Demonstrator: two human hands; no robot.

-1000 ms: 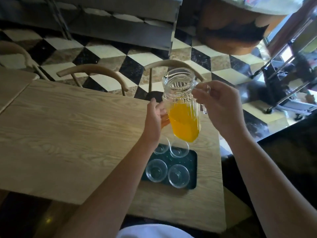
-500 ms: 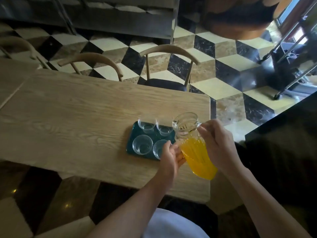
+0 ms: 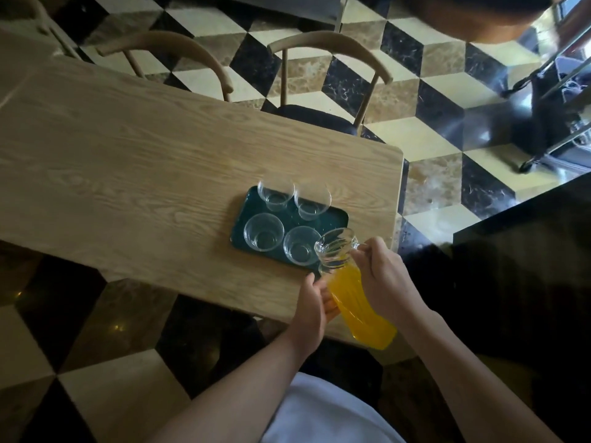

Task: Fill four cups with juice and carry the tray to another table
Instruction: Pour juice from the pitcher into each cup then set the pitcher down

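Since half a second ago the pitcher (image 3: 351, 286) has tipped further, spout now at the near-right cup's (image 3: 301, 249) rim. Wooden table (image 3: 128, 174) holds the green tray (image 3: 335, 219), four empty cups on it. Right hand (image 3: 382, 279) is wrapped round the handle, left hand (image 3: 311, 303) cups the body. Pitcher's long axis points up-left at that cup.

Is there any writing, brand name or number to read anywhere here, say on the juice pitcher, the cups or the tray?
None: no text can be read in this view.
Glass pitcher: ribbed glass and orange juice only, no label.
Four clear cups: plain.
Dark green tray: plain.
Wooden table: only wood grain.
Equipment at the far right: too blurred to tell whether it carries any text.
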